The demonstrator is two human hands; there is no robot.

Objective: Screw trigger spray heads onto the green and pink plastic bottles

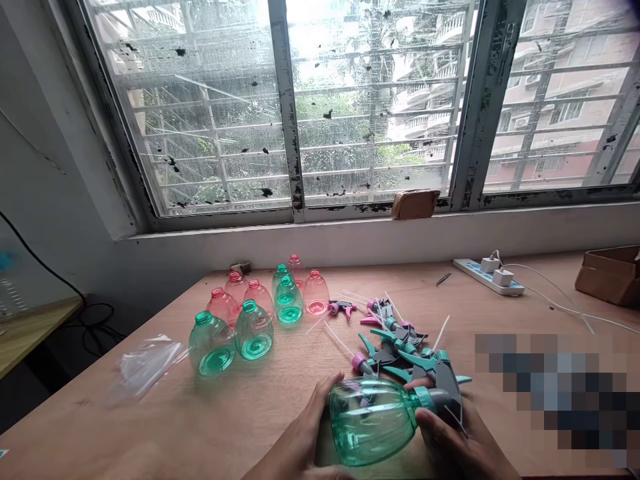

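Green bottle point(373, 423) lay sideways between the fingers: left hand point(306, 430) curved around its base, right hand point(453, 440) pinching the spray head point(443, 400) at its neck. Loose sprayers point(387, 357) lay just beyond.

On the table point(165, 427), bottles point(254, 330) stand left of and behind the spray heads point(397, 343), a plastic bag point(150, 363) at their left. A power strip point(487, 277) lies behind the spray heads, rightward; a box point(610, 279), farther right. Between left fingers point(323, 395) and right fingers point(434, 427) is another bottle point(373, 427).
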